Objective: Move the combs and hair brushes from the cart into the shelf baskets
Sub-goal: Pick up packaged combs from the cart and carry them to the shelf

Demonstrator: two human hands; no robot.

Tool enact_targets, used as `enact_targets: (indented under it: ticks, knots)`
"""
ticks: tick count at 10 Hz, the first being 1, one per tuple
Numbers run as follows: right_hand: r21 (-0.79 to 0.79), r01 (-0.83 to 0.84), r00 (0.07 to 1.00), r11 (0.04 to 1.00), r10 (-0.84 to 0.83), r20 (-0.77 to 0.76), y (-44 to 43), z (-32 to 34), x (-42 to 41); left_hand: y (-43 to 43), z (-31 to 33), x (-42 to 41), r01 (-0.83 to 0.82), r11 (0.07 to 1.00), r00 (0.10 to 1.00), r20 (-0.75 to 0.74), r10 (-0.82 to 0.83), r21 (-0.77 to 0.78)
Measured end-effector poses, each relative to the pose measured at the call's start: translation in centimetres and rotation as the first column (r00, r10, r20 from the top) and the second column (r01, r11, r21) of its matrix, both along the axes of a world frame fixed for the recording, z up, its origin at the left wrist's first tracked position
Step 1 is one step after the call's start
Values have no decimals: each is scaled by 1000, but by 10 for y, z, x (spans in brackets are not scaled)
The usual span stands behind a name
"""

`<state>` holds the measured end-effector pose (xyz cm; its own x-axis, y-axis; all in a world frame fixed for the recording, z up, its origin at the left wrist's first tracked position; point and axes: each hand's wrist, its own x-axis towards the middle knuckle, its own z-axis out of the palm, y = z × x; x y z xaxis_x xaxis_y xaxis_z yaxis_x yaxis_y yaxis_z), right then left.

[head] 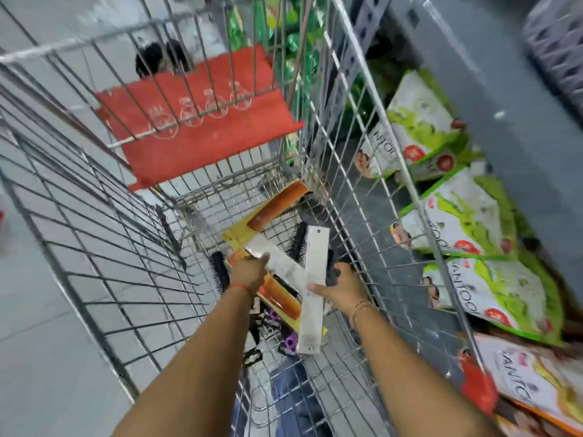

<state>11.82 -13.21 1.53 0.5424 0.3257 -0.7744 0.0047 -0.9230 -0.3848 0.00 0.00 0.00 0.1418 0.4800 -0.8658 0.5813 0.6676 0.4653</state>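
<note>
I look down into a wire shopping cart [94,234]. On its floor lie orange combs on yellow cards [277,205], black bristle brushes [298,236] and small purple items [290,340]. My right hand [344,287] grips a long white comb pack [314,288] that stands almost upright along the cart. My left hand [249,271] closes on the end of another white comb pack [277,260] lying slantwise over an orange comb [280,299]. A black brush [220,269] lies just left of my left wrist.
A red child-seat flap [202,121] folds across the cart's far end. To the right, a low shelf holds white and green sachet packs [467,216], with a grey shelf board [504,89] above. Grey floor tiles lie to the left.
</note>
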Motion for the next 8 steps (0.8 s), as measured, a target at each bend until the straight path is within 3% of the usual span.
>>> enact_targets:
  ticks: [1, 2, 3, 4, 5, 6, 7, 8]
  knots:
    - [-149, -208, 952, 967, 235, 196, 1, -31, -18, -25, -39, -1, -62, 996, 998, -26, 60, -63]
    - [-166, -305, 894, 938, 342, 290, 6, -43, -26, -30, -47, 4, -57, 998, 992, -108, 62, 41]
    - [-139, -311, 919, 940, 334, 208, 8, -49, -17, -39, -40, 13, 60, 978, 972, -234, -12, 199]
    - [-37, -259, 964, 965, 261, 51, 8, -43, 3, -38, -27, 31, 190, 963, 923, -370, -109, 190]
    - [7, -144, 989, 990, 143, 41, 8, -38, 22, -41, -27, 41, 284, 951, 879, -429, -207, 124]
    - [70, 17, 999, 997, -19, 26, 7, -32, 37, -46, -22, 42, 218, 968, 910, -384, -155, 126]
    - [180, 185, 973, 966, -154, -173, 10, -29, 40, -46, -17, 34, 171, 969, 933, -347, -100, 179]
    - [136, 158, 969, 978, -126, -214, 7, -39, 31, -40, -24, 16, -52, 997, 975, -212, 63, 58]
